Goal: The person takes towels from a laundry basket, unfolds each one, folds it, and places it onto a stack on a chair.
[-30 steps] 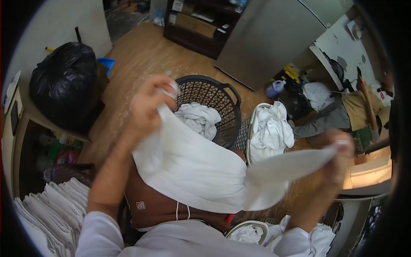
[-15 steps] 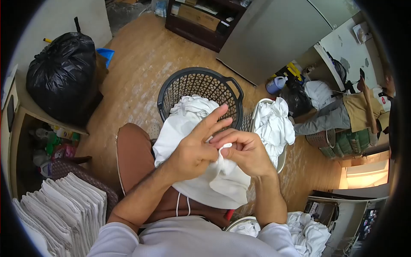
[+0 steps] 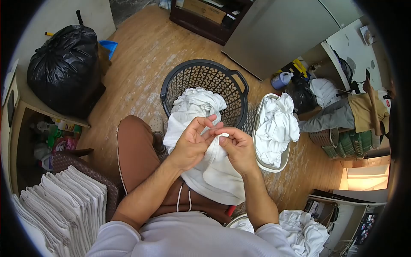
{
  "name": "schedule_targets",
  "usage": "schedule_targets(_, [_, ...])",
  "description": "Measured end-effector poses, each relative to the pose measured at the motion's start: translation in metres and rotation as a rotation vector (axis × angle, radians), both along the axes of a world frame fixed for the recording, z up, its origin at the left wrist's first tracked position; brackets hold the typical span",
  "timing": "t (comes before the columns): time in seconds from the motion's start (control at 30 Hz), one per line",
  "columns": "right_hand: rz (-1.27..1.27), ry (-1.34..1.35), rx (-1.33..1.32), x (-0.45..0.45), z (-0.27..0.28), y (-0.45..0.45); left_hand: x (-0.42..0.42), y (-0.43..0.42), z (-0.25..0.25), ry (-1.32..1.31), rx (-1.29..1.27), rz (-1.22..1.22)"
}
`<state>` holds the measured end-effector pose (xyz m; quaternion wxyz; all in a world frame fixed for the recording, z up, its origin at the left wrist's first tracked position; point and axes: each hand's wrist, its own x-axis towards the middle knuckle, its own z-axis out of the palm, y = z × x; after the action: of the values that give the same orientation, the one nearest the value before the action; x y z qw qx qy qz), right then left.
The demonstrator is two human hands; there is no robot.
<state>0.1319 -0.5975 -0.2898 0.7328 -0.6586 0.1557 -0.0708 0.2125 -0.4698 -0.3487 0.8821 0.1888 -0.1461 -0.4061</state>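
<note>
A white cloth hangs from my hands over my lap, with a corner pinched up at the top. My right hand holds that corner between thumb and fingers. My left hand meets it from the other side, its fingertips touching the right fingers and its lower fingers against the cloth. Just beyond, a dark round basket holds crumpled white cloths. To its right stands a pale oval basket heaped with white cloths.
A stack of folded white cloths is at the lower left. More white cloths lie at the lower right. A black bag stands at the left, a fridge at the back. Someone's grey trouser leg shows at the right.
The cloth was stretched wide between my separated hands; my hands then came together over my lap with its corner gathered. Since then, my left fingers have bent and drawn closer to the corner.
</note>
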Motion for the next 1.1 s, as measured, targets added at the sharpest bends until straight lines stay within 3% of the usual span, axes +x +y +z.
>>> schedule_targets(0.13, [-0.216, 0.019, -0.129, -0.002, -0.022, -0.005, -0.008, -0.006, -0.015, 0.048, 0.023, 0.095])
schedule_targets(0.3, [-0.192, 0.110, -0.177, -0.011, -0.037, -0.004, -0.014, -0.011, -0.030, 0.060, 0.112, 0.126])
schedule_targets(0.4, [-0.187, 0.107, -0.134, -0.014, -0.038, -0.006, -0.009, -0.004, -0.028, -0.365, 0.453, 0.258])
schedule_targets(0.5, [-0.109, 0.073, -0.137, -0.018, -0.031, -0.010, -0.001, 0.004, -0.033, -0.406, 0.531, -0.009])
schedule_targets(0.67, [0.098, 0.026, -0.260, -0.015, -0.022, -0.009, 0.003, 0.005, -0.027, -0.379, 0.462, 0.032])
schedule_targets(0.8, [0.033, 0.004, -0.124, -0.012, -0.031, -0.009, 0.002, 0.007, -0.018, -0.422, 0.472, 0.011])
schedule_targets(0.87, [-0.023, 0.053, -0.044, -0.009, -0.021, -0.004, 0.002, 0.012, -0.008, -0.582, 0.522, 0.031])
schedule_targets(1.0, [0.008, 0.033, -0.145, -0.006, -0.028, 0.000, 0.005, 0.019, 0.014, -0.786, 0.682, 0.021])
schedule_targets(1.1, [0.067, -0.015, -0.056, -0.001, -0.016, 0.012, 0.011, 0.028, 0.021, -0.708, 0.666, 0.117])
